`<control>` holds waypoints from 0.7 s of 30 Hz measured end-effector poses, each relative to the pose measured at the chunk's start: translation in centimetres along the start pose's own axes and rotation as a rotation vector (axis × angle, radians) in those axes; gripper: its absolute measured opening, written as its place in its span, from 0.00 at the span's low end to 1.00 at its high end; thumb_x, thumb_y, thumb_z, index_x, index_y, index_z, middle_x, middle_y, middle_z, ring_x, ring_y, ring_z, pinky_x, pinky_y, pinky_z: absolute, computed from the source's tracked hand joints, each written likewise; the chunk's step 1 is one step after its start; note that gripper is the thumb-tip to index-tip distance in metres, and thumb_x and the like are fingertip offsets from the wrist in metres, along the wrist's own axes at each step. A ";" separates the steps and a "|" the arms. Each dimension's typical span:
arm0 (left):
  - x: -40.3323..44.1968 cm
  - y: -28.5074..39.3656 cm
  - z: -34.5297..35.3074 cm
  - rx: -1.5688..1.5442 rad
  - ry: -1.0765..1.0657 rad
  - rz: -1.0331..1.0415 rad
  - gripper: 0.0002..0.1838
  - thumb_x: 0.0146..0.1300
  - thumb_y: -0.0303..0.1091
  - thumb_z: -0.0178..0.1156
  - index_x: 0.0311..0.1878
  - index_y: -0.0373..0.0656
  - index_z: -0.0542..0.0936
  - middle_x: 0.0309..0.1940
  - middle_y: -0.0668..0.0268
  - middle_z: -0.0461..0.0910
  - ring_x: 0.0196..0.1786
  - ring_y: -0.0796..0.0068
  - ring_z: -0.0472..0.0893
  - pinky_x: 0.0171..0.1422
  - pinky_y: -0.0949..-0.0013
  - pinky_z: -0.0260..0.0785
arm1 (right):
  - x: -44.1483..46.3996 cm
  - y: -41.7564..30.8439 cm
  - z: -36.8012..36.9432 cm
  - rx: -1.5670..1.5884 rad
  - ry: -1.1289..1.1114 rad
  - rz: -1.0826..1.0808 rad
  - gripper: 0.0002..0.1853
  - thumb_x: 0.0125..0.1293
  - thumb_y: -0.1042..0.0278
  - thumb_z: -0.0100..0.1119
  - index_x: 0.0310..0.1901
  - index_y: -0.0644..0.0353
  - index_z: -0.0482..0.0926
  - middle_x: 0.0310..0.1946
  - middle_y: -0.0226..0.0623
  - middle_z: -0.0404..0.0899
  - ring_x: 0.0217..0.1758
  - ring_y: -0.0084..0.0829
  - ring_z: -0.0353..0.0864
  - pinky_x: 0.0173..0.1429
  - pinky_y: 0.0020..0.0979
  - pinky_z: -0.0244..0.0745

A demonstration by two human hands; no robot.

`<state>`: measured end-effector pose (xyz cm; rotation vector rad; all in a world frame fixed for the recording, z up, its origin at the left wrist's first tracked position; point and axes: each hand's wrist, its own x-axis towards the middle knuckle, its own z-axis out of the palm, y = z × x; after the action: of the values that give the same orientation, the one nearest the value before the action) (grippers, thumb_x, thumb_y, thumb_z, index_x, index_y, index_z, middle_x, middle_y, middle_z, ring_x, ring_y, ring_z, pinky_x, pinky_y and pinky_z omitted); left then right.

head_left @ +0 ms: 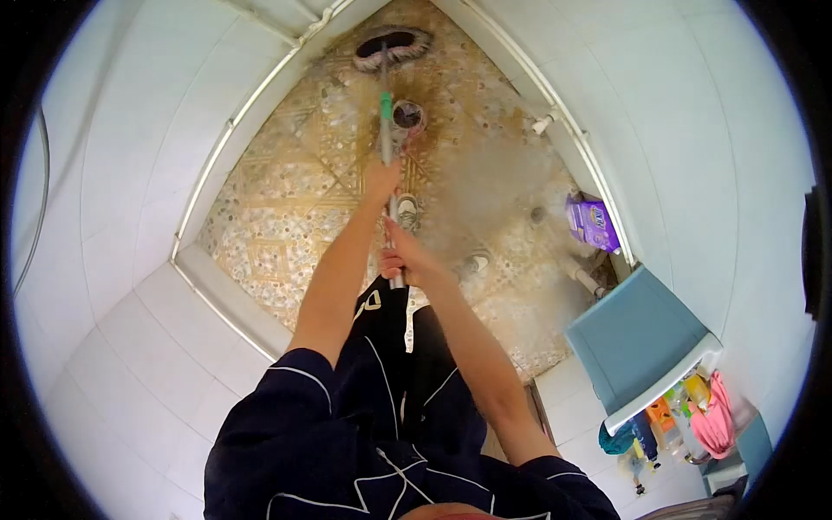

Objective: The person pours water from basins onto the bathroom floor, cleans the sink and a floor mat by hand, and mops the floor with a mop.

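Observation:
A mop (386, 143) with a metal pole and a green collar reaches away from my body. Its oval head (393, 48), dark in the centre with a shaggy grey fringe, rests on the wet patterned floor in the far corner. My left hand (381, 180) wraps the pole at about its middle. Lower down, my right hand (407, 258) is closed round the pole near its end. Just right of the pole, a round dark opening (408, 115) with a pale rim shows in the floor.
Pale pipes (555, 100) run along the tiled walls. A purple package (594, 224) leans by the right wall, near a pipe stub (585, 277). At lower right stands a blue-topped shelf unit (641, 334) with bottles and a pink cloth (715, 420). My shoe (407, 211) is beside the pole.

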<state>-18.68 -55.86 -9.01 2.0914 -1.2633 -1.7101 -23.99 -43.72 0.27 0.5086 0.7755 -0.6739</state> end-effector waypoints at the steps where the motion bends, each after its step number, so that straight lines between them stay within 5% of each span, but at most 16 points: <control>1: -0.1 -0.2 -2.0 -0.005 0.021 0.007 0.22 0.61 0.42 0.55 0.18 0.33 0.72 0.08 0.61 0.69 0.10 0.70 0.71 0.16 0.65 0.63 | 0.9 0.9 1.1 0.001 0.000 0.012 0.20 0.66 0.44 0.45 0.38 0.52 0.56 0.15 0.26 0.52 0.11 0.20 0.50 0.15 0.26 0.51; 3: -0.4 -2.3 -5.9 -0.046 0.072 0.000 0.21 0.61 0.42 0.54 0.20 0.33 0.71 0.09 0.61 0.69 0.09 0.70 0.71 0.14 0.65 0.62 | 2.2 3.3 3.7 -0.093 0.127 0.042 0.19 0.65 0.43 0.49 0.34 0.49 0.59 0.13 0.26 0.53 0.10 0.19 0.51 0.12 0.23 0.48; 11: -5.7 -13.8 -12.5 -0.275 0.194 -0.310 0.17 0.62 0.40 0.52 0.25 0.35 0.67 0.09 0.63 0.64 0.08 0.71 0.65 0.12 0.67 0.59 | 1.8 11.4 3.4 -0.212 0.036 0.197 0.17 0.66 0.51 0.49 0.31 0.54 0.60 0.13 0.25 0.56 0.10 0.19 0.54 0.13 0.23 0.50; 13: -6.4 -15.0 -13.3 -0.568 0.145 -0.404 0.16 0.62 0.39 0.52 0.26 0.38 0.65 0.08 0.66 0.61 0.08 0.72 0.62 0.12 0.68 0.57 | 2.3 11.5 3.1 -0.203 0.012 0.224 0.16 0.66 0.52 0.50 0.29 0.54 0.61 0.13 0.24 0.57 0.10 0.18 0.54 0.12 0.22 0.50; 17: -5.7 -13.4 -12.6 -0.700 0.104 -0.346 0.15 0.63 0.38 0.52 0.25 0.40 0.64 0.08 0.67 0.59 0.09 0.73 0.61 0.12 0.70 0.56 | 3.7 9.0 2.4 -0.115 -0.149 0.126 0.18 0.64 0.64 0.51 0.17 0.53 0.61 0.09 0.23 0.56 0.08 0.17 0.54 0.12 0.22 0.51; 21: -4.2 -8.8 -11.2 -0.861 0.073 -0.322 0.15 0.65 0.37 0.50 0.25 0.43 0.61 0.11 0.71 0.56 0.12 0.77 0.60 0.15 0.73 0.54 | 1.1 5.0 4.2 -0.097 -0.053 -0.007 0.18 0.63 0.65 0.51 0.16 0.52 0.61 0.08 0.23 0.58 0.08 0.17 0.57 0.11 0.21 0.53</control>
<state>-4.58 -51.64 -7.41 1.8131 -0.0784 -1.8025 -17.92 -43.41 2.86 0.3986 0.7564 -0.6505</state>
